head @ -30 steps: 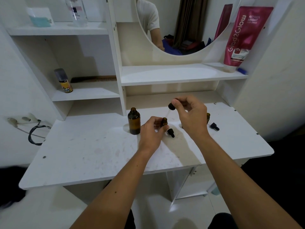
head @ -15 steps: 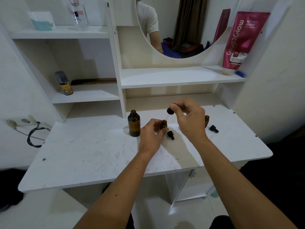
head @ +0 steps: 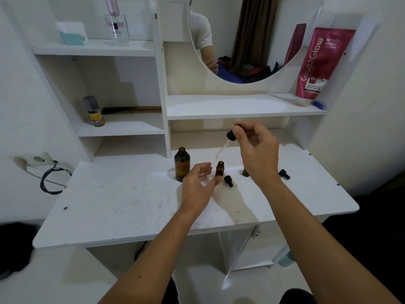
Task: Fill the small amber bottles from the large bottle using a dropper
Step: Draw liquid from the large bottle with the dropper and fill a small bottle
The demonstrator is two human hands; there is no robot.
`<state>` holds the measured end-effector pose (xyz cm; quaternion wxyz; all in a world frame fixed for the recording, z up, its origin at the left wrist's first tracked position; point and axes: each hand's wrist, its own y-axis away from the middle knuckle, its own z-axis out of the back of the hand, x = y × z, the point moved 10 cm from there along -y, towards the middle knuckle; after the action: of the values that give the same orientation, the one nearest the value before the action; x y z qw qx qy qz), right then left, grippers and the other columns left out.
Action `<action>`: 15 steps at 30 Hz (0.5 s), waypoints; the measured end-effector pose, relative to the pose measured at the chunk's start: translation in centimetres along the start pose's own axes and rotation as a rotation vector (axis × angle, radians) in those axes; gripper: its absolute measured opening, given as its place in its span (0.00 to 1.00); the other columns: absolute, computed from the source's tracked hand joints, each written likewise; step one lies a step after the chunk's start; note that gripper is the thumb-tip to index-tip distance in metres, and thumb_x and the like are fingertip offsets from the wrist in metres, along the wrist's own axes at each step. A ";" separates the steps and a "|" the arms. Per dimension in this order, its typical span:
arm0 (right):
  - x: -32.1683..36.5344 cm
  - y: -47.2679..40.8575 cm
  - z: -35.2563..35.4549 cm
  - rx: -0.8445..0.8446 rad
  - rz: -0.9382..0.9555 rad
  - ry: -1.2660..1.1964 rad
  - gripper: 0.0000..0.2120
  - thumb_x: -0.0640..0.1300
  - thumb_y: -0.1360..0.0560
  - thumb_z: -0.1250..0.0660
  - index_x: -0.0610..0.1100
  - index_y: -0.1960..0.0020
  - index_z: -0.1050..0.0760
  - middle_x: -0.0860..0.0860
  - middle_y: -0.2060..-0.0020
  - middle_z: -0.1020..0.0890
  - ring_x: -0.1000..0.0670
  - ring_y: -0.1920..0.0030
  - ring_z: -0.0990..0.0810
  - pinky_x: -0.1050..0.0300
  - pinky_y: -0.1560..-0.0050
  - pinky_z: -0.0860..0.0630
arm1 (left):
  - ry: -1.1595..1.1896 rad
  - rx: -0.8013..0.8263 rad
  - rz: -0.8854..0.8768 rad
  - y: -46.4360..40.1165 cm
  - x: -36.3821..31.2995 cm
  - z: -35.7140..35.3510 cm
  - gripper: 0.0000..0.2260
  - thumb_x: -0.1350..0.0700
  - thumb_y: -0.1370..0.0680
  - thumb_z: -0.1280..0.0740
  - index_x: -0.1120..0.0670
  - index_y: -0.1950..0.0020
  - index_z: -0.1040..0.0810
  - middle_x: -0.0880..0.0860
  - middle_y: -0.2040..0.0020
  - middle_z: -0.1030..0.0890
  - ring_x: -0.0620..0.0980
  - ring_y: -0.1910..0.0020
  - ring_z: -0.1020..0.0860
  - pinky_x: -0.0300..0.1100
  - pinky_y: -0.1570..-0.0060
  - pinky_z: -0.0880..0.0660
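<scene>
The large amber bottle (head: 182, 166) stands uncapped on the white table (head: 122, 200). Just right of it a small amber bottle (head: 219, 168) stands open and upright. My left hand (head: 198, 186) is beside it with fingers spread, the thumb tip touching its base. My right hand (head: 256, 153) pinches the black bulb of a dropper (head: 225, 142), whose glass tip hangs tilted just above and left of the small bottle's mouth. A second small amber bottle (head: 245, 172) is mostly hidden behind my right hand.
Two black dropper caps lie on the table, one (head: 228, 181) by the small bottle and one (head: 284, 174) further right. Shelves behind hold a red tube (head: 317, 66), a perfume bottle (head: 116, 25) and a small yellow spray can (head: 94, 114). A cable (head: 51, 181) hangs at left.
My left hand has let go of the small bottle and opened. My right hand has lifted the dropper out, its tip now above the bottle's mouth.
</scene>
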<state>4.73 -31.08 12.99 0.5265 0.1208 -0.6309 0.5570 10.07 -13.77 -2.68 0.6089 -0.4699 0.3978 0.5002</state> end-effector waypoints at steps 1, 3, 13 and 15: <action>0.2 -0.1 -0.4 0.003 0.000 -0.011 0.06 0.43 0.18 0.28 0.44 0.43 0.17 0.52 0.51 0.13 0.59 0.50 0.14 0.67 0.46 0.22 | 0.018 -0.008 0.009 0.4 0.1 0.8 0.24 0.48 0.27 0.21 0.49 0.33 0.22 0.42 0.42 0.18 0.38 0.44 0.19 0.30 0.47 0.23; 0.7 -0.2 -1.3 0.012 0.006 -0.041 0.06 0.43 0.18 0.28 0.44 0.43 0.17 0.52 0.51 0.13 0.56 0.49 0.14 0.64 0.44 0.20 | 0.032 -0.024 0.023 1.2 0.4 2.5 0.22 0.47 0.27 0.21 0.48 0.36 0.21 0.41 0.45 0.17 0.38 0.47 0.18 0.31 0.47 0.21; 3.1 -0.6 -6.7 0.056 0.028 -0.162 0.07 0.42 0.18 0.29 0.41 0.42 0.17 0.50 0.49 0.13 0.54 0.47 0.14 0.63 0.43 0.20 | 0.041 -0.199 0.096 1.5 2.4 10.6 0.18 0.50 0.30 0.18 0.50 0.46 0.21 0.48 0.54 0.16 0.48 0.54 0.16 0.45 0.47 0.17; 3.2 -0.9 -7.4 0.062 0.034 -0.155 0.07 0.42 0.18 0.29 0.42 0.42 0.17 0.51 0.49 0.14 0.55 0.47 0.14 0.64 0.43 0.20 | 0.041 -0.221 0.092 1.1 2.3 10.8 0.21 0.50 0.31 0.18 0.50 0.44 0.22 0.48 0.52 0.16 0.48 0.52 0.17 0.43 0.47 0.17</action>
<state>7.97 -23.90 14.75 0.4627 0.1690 -0.6539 0.5742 9.56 -2.72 -2.49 0.5215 -0.5253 0.3737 0.5589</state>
